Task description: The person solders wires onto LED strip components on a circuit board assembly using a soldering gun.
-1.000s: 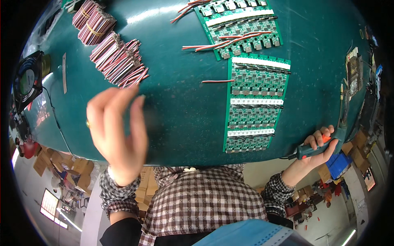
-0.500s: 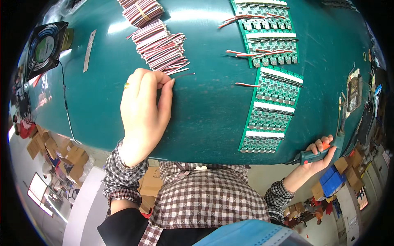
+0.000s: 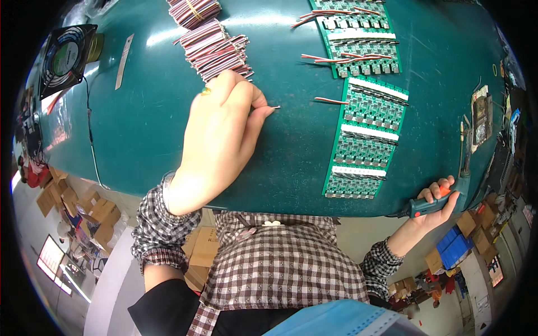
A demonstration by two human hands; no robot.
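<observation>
Head view: left hand pinches 1 thin wire narrowly at fingertips; right hand grips soldering iron. Wire may slip from so slight a pinch, or snag the bundle just behind it.

**Left hand comes away with a wire**

The left hand, raised and blurred a second ago, dropped to the wire bundles and now pinches a single wire end, drawn slightly rightward across the bench.
</observation>
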